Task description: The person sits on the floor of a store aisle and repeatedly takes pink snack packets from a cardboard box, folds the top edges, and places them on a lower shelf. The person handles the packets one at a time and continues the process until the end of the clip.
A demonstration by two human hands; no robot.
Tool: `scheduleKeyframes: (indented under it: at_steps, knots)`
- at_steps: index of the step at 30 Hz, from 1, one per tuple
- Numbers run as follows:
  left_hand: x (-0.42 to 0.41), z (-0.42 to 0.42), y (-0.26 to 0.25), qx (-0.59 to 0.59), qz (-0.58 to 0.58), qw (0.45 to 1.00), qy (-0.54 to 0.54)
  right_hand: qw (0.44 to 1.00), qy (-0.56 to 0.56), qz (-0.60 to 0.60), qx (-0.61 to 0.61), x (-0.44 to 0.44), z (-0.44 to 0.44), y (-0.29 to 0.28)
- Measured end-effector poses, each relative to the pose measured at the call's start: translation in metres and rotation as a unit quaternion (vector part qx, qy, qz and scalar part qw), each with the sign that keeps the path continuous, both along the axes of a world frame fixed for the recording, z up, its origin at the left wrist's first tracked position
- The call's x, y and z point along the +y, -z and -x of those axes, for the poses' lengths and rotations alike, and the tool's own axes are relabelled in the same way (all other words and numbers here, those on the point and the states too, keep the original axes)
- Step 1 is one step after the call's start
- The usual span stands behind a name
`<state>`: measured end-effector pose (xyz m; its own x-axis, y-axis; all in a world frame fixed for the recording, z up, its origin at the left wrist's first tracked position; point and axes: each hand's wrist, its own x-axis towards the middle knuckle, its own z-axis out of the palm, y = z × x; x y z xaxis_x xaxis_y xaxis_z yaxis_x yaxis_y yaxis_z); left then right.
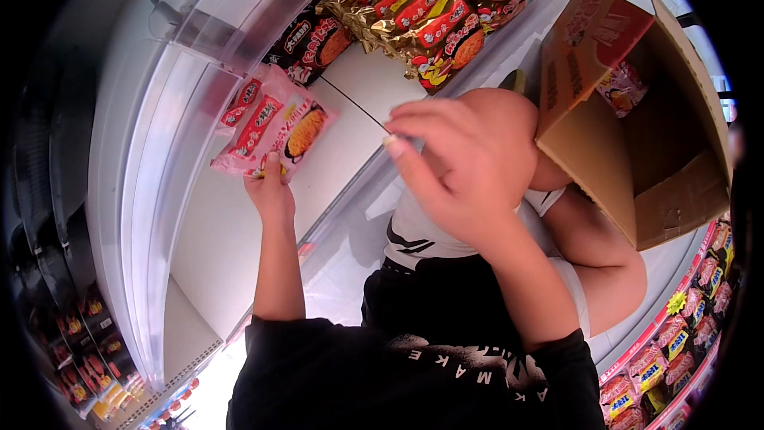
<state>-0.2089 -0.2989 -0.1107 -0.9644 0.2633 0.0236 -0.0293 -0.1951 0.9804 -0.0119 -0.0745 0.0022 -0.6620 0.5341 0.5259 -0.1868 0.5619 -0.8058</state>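
My left hand [270, 185] grips the lower edge of a pink packet of instant noodles [280, 125] over the white shelf [239, 221]. Another pink packet [242, 101] lies behind it, partly hidden. Raised over my knee, my right hand [453, 161] is slightly blurred, with the fingers apart and nothing seen in them. To the right, an open cardboard box [585, 149] stands tilted beside my leg, with a pink noodle packet [622, 89] visible inside. Rows of red and gold noodle packets [418, 6] fill the shelf's far part, beside black noodle packets [316, 42].
Clear plastic shelf edging [161, 149] curves along the left. A clear front rail [346, 191] runs between the shelf and my legs. More packets sit in a shelf with a red edge strip [674, 304] at lower right. Dark shelves with packaged goods [89, 358] stand at lower left.
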Motion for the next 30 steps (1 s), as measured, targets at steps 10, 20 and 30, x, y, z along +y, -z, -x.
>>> scheduleKeyframes:
  at_steps: [10,20,30]
  knots:
    - [-0.003,0.03,0.044,0.137,0.227,0.958,-0.112,0.993,-0.044,-0.061,-0.091,-0.021,0.002,0.042]
    - [0.009,-0.011,0.024,0.557,0.478,0.661,-0.157,0.99,-0.04,-0.109,-0.083,-0.023,-0.01,0.05]
    - [0.017,0.034,0.036,0.63,0.62,0.457,-0.1,0.984,-0.021,-0.169,-0.061,-0.028,-0.012,0.059]
